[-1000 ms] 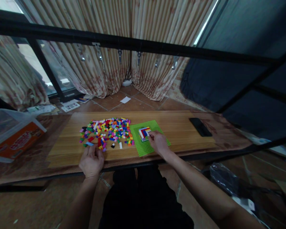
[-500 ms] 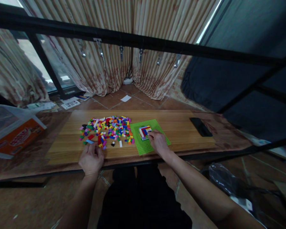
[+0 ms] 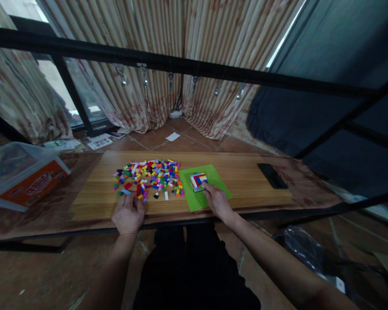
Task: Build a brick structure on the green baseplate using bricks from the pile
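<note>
On a bright green studded baseplate [image 3: 219, 174] sits a low, roughly square build of toy bricks [image 3: 198, 181], with red, blue, white and yellow strips on top. My right hand [image 3: 217, 200] reaches to its near right corner, fingers closed together and touching it. Whatever lies between those fingertips is hidden. My left hand [image 3: 128, 212] rests at the near edge of a spread pile of loose toy bricks [image 3: 155, 174], its fingers curled in. Just beyond its fingertips lies a light blue brick [image 3: 126, 191]. I cannot make out anything inside that hand.
A wooden board [image 3: 245, 172] carries the bricks. A black phone [image 3: 273, 175] lies at its right end. To the left stands a clear plastic box [image 3: 26, 176] with an orange label. A dark metal bar [image 3: 213, 71] crosses in front of the curtains.
The view has shifted slightly. My right hand has drawn back a little toward the build's near corner, showing more of its top. My left hand stays by the pile's near edge.
</note>
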`<state>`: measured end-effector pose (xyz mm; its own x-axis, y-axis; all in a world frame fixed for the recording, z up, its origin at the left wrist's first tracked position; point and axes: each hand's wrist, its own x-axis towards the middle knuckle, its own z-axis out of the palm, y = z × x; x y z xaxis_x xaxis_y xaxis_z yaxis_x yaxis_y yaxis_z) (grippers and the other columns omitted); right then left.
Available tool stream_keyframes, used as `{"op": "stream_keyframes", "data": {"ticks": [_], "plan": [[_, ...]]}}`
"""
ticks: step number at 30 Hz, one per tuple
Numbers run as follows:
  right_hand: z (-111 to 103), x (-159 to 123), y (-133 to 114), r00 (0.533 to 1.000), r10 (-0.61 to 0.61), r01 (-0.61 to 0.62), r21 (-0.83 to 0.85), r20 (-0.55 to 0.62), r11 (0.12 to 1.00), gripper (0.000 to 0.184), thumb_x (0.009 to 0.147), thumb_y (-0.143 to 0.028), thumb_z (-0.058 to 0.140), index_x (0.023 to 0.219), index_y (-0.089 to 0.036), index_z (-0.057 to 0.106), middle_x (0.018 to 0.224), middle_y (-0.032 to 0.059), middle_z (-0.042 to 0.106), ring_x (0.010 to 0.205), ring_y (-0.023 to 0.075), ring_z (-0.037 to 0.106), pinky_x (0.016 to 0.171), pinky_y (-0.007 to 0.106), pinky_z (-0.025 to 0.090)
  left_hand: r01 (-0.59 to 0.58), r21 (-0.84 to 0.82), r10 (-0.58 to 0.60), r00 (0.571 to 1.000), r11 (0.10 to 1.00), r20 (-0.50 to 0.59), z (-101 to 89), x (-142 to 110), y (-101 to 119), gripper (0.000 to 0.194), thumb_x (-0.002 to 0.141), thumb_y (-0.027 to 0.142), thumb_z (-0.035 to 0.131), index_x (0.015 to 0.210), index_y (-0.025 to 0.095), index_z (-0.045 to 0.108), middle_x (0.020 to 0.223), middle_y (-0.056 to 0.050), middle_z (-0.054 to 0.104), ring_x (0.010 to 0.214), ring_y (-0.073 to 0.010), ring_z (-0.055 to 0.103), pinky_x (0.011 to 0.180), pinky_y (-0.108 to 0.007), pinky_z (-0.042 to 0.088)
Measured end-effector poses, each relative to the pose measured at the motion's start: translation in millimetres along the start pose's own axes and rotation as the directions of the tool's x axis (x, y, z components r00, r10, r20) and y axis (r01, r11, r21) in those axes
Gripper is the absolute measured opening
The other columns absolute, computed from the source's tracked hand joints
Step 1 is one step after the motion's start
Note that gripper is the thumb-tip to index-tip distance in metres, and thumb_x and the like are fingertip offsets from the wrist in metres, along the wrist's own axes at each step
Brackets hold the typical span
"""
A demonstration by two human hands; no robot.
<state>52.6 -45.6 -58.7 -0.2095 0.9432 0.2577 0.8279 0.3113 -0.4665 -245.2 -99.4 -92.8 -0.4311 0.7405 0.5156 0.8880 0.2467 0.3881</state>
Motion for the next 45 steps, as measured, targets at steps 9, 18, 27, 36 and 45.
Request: {"op": "stream_keyframes", "data": {"ticks": [9, 18, 27, 36, 45], "plan": [[-2.3, -44.8, -14.0, 0.988, 0.047, -0.008, 0.253, -0.148, 0.968, 0.029, 0.091, -0.024, 0.043, 0.106, -0.019, 0.067, 0.101, 0.0099, 0.07, 0.096, 0.0217, 0.065, 0.087, 0.035, 0.05, 0.01, -0.022, -0.01, 0.999, 1.0, 0.036, -5.9, -0.5, 4.6, 0.026, 0.083, 0.023, 0.048, 0.1, 0.018, 0.068, 0.092, -0.009, 0.065, 0.079, -0.021, 0.058, 0.065, -0.03, 0.038], [29.2, -38.7, -55.2, 0.997, -0.083, 0.081, 0.245, -0.002, 0.966, 0.027, 0.091, -0.02, 0.043, 0.101, -0.023, 0.069, 0.097, 0.0074, 0.068, 0.09, 0.0196, 0.064, 0.083, 0.031, 0.05, -0.004, -0.03, 0.005, 0.999, 1.0, 0.035, -2.3, -2.2, 1.5, 0.026, 0.084, 0.024, 0.048, 0.1, 0.018, 0.067, 0.092, -0.008, 0.065, 0.08, -0.0206, 0.058, 0.068, -0.03, 0.04], [40.7, -12.1, -65.9, 0.998, -0.01, 0.005, 0.064, 0.067, 0.998, 0.029, 0.091, -0.021, 0.046, 0.113, -0.02, 0.064, 0.1, 0.0081, 0.067, 0.089, 0.0201, 0.063, 0.082, 0.031, 0.048, -0.018, -0.01, 0.018, 0.999, 1.0, 0.034, -0.2, -3.7, -0.6, 0.027, 0.083, 0.023, 0.048, 0.101, 0.018, 0.067, 0.091, -0.008, 0.066, 0.08, -0.0207, 0.059, 0.067, -0.03, 0.039], [40.1, -0.4, -75.5, 0.988, 0.02, -0.002, -0.115, 0.151, 0.993, 0.024, 0.09, -0.025, 0.05, 0.108, -0.023, 0.067, 0.1, 0.0072, 0.066, 0.085, 0.0196, 0.062, 0.074, 0.028, 0.045, -0.008, -0.02, 0.009, 0.999, 1.0, 0.032, -1.4, -3.9, 0.7, 0.026, 0.083, 0.022, 0.049, 0.101, 0.018, 0.067, 0.093, -0.007, 0.066, 0.081, -0.0201, 0.059, 0.068, -0.029, 0.039], [36.3, 9.7, -89.0, 0.988, 0.037, -0.027, -0.066, 0.152, 0.997, 0.029, 0.093, -0.024, 0.046, 0.117, -0.022, 0.063, 0.11, 0.0071, 0.065, 0.094, 0.019, 0.062, 0.083, 0.028, 0.045, -0.024, -0.02, 0.024, 1.0, 1.0, 0.009, 0.8, -4.8, -0.7, 0.024, 0.083, 0.02, 0.05, 0.1, 0.019, 0.068, 0.091, -0.006, 0.067, 0.081, -0.0189, 0.06, 0.067, -0.028, 0.04]]}}
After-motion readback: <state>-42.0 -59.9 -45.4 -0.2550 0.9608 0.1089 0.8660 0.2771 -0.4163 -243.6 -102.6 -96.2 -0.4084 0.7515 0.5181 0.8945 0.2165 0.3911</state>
